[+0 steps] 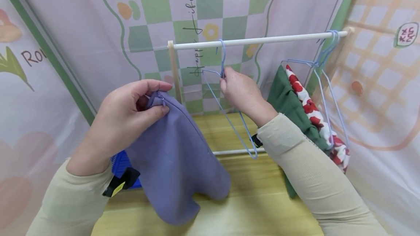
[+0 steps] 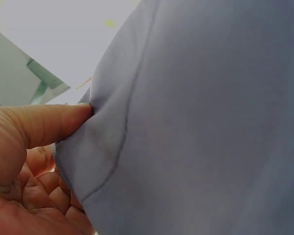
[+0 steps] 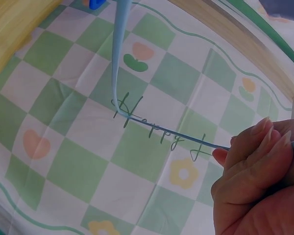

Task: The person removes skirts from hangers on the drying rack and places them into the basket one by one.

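My left hand [image 1: 123, 117] pinches the top edge of a purple zippered garment [image 1: 177, 163] between thumb and fingers, beside a small zipper pull. The cloth hangs loosely below it. In the left wrist view, the thumb presses on the purple fabric [image 2: 201, 127] near a curved seam. My right hand [image 1: 244, 90] grips a light-blue wire hanger [image 1: 229, 123] at its neck. That hanger's hook is at the white rail [image 1: 272, 40], and its frame dangles bare. The right wrist view shows curled fingers around the hanger [image 3: 179, 133].
Further right on the rail hang more blue hangers [image 1: 325, 59], a green garment [image 1: 288, 101] and a red-and-white patterned cloth [image 1: 311, 110]. Wooden posts [image 1: 174, 72] hold the rail above a wood-grain surface [image 1: 249, 207]. A blue basket [image 1: 119, 163] sits behind the left wrist.
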A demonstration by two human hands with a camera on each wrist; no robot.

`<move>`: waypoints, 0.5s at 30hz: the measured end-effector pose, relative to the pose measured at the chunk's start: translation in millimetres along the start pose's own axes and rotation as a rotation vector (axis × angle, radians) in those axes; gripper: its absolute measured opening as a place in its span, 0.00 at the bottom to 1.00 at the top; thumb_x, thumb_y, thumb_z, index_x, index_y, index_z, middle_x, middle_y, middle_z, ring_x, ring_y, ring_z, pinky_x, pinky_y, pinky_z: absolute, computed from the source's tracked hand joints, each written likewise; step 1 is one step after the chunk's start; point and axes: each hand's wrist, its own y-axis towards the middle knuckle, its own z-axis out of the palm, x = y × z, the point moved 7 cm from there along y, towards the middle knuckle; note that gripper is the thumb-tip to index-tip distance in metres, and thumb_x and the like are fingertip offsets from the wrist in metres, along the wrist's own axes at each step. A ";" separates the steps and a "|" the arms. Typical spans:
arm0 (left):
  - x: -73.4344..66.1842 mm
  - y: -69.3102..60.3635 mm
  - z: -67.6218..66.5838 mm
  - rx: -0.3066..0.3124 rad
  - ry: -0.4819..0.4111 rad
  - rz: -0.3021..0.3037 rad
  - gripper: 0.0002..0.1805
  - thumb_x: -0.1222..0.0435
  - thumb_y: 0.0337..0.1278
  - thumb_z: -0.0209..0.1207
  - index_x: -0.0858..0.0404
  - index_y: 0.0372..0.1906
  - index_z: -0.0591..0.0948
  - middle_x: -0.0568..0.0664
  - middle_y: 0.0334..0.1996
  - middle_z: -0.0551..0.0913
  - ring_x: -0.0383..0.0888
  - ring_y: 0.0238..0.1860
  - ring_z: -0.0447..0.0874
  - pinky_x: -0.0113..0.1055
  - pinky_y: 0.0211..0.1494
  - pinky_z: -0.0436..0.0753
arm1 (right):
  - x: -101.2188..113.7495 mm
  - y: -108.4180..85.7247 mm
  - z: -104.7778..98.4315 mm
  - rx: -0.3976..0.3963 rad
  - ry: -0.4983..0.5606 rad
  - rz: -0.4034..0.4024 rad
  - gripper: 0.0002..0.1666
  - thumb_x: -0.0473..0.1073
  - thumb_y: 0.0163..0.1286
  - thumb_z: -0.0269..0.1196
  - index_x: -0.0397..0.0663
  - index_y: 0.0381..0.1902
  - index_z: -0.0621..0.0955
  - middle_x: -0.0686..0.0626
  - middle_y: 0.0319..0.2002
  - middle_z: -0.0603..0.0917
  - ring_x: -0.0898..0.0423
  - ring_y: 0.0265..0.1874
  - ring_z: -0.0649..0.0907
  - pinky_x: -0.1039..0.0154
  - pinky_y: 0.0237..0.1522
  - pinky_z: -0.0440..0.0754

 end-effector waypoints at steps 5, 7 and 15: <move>-6.4 -1.1 1.8 -0.011 0.136 0.091 0.20 0.69 0.61 0.72 0.57 0.58 0.88 0.47 0.29 0.79 0.41 0.30 0.70 0.29 0.33 0.67 | 0.3 -0.9 -0.1 -0.003 0.004 0.000 0.17 0.46 0.84 0.46 0.41 0.55 0.75 0.43 0.34 0.82 0.46 0.30 0.80 0.50 0.34 0.79; -8.6 -1.3 2.8 -0.015 0.185 0.117 0.18 0.69 0.61 0.72 0.57 0.56 0.88 0.47 0.34 0.84 0.41 0.33 0.72 0.32 0.36 0.69 | 0.6 -1.3 -0.2 -0.001 0.006 0.003 0.17 0.46 0.84 0.46 0.42 0.55 0.75 0.43 0.34 0.82 0.46 0.30 0.80 0.51 0.34 0.79; -12.2 -3.1 2.6 -0.073 0.247 0.195 0.13 0.69 0.58 0.74 0.59 0.48 0.89 0.48 0.35 0.86 0.41 0.33 0.73 0.38 0.37 0.70 | 1.8 -1.9 -0.5 0.006 0.006 0.011 0.17 0.46 0.84 0.46 0.42 0.55 0.75 0.44 0.34 0.81 0.46 0.30 0.80 0.52 0.33 0.78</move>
